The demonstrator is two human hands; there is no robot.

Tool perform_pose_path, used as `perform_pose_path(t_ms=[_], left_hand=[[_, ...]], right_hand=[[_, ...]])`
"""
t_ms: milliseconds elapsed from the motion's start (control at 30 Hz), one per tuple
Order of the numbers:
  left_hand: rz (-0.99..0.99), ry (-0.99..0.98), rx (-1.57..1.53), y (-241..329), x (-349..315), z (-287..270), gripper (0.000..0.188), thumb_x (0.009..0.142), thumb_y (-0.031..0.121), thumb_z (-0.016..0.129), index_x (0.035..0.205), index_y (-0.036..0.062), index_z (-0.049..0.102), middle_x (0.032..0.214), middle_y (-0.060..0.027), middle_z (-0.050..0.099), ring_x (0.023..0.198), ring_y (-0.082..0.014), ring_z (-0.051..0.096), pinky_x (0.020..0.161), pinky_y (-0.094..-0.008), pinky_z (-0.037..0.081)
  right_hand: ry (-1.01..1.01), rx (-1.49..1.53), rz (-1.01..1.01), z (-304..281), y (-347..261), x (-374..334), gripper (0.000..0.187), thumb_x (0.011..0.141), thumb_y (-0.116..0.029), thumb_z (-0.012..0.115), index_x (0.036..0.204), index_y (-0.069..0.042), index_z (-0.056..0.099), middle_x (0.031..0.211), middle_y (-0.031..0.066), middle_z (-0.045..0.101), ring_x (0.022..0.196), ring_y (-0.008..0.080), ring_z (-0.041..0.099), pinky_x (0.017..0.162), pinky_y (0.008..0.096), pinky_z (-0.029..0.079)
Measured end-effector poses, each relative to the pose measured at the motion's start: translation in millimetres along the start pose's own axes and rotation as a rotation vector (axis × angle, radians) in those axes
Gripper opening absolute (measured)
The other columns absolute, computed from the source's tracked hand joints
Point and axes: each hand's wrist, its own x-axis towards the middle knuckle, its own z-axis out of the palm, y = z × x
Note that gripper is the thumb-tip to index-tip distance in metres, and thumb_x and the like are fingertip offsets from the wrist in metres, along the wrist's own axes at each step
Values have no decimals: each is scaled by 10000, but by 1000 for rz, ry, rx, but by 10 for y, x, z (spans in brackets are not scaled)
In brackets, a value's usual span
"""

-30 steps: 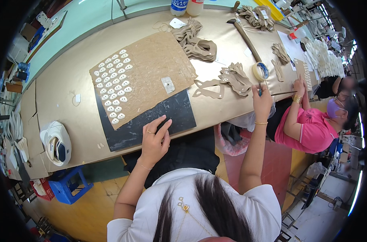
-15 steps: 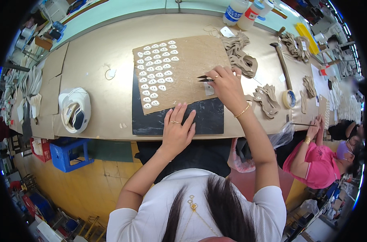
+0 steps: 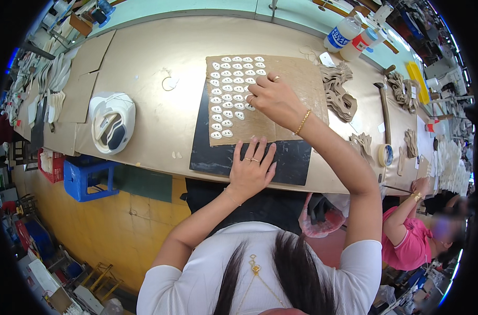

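Observation:
A brown sheet (image 3: 296, 73) lies on a black board (image 3: 202, 149) at the table's near edge. Rows of small white rounded pieces (image 3: 227, 80) with dark marks cover the left part of the sheet. My left hand (image 3: 252, 165) lies flat, fingers spread, over the board and the sheet's near edge. Above the right end of the rows, my right hand (image 3: 278, 102) is closed, fingertips down by the pieces. The black pointed tweezers it held half a second ago are hidden behind the fingers now. Whether a white piece is in their tips cannot be seen.
A white rounded device (image 3: 113, 123) stands at the left. Bundles of brown cut pieces (image 3: 337, 92), a hammer (image 3: 384, 105), a tape roll (image 3: 385, 155) and bottles (image 3: 343, 34) are at the right. Beyond them sits a co-worker in pink (image 3: 407, 239). A blue stool (image 3: 89, 178) is below the table.
My right hand has moved left, from the bare right part of the sheet to the rows of white pieces. My left hand stays on the board. The whole view has shifted somewhat.

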Motion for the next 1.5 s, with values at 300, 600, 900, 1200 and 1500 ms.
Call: perform_pose_path(t_ms=[300,600,900,1200,1500], left_hand=[[-24,-2,-20,5,10,-22,580,859,309,700,1399,131,587,1394,-158,564,1318,-346,506,1129,-595,326],[-30,-24,-11,12,4,24,554,855,314,692,1338,55,606,1429,-159,532,1346,-333,473,1136,-596,323],[134,136,-177,-106,-129,-14,363,791,220,746,1137,131,686,1204,-71,536,1213,-285,498,1081,-500,384],[250,62,-103,-77,-120,-57,336,775,281,770,1104,236,715,1186,-38,546,1113,-257,495,946,-462,390],[223,19,-88,-21,-34,-97,328,773,255,769,1094,218,717,1148,-37,567,1102,-260,498,942,-458,380]], right_hand=[[-274,163,-12,43,201,314,63,802,-120,705,845,-106,748,918,49,685,965,235,657,887,383,512],[-484,724,237,-360,512,-66,151,760,-82,783,908,-72,753,886,90,736,894,274,702,820,400,529],[-269,183,-175,-609,-256,-869,83,774,-215,650,780,-172,720,787,-16,547,887,163,583,876,351,444],[-219,179,-276,-500,-515,-850,94,761,-224,687,684,-182,717,798,-44,653,920,155,624,925,360,463],[153,412,405,-990,163,-1141,271,797,-139,755,1055,-107,677,883,60,649,787,230,644,812,369,506]])
